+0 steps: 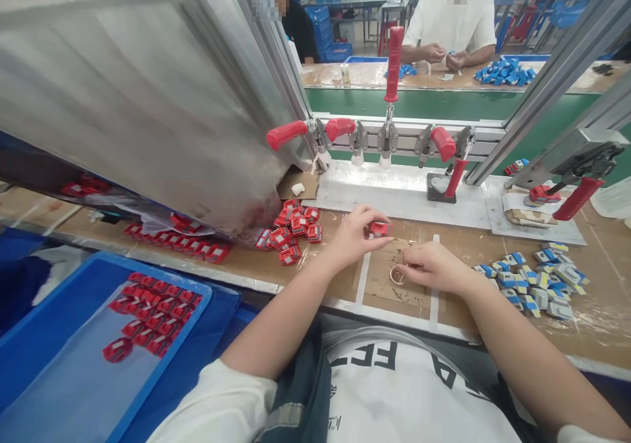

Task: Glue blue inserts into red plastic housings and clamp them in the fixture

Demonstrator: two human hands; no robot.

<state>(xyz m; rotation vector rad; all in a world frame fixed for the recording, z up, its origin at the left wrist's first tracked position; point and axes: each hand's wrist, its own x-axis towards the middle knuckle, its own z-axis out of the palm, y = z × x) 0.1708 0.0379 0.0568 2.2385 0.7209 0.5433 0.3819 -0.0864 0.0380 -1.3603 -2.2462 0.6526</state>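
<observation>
My left hand (355, 233) pinches a small red plastic part (380, 229) above the wooden bench. My right hand (430, 265) rests on the bench just right of it, fingers curled around a thin ring-shaped piece (396, 275) lying on the surface; whether it grips the ring I cannot tell. A heap of red parts (294, 229) lies to the left of my left hand, below a slanted metal chute (148, 101). A pile of blue and white parts (535, 279) lies to the right of my right hand.
A row of red-handled toggle clamps (389, 134) stands on a white fixture plate (404, 193) behind my hands. A blue tray (98, 338) with red parts sits low left. Across the green conveyor (419, 104), another person handles blue parts at a far bench.
</observation>
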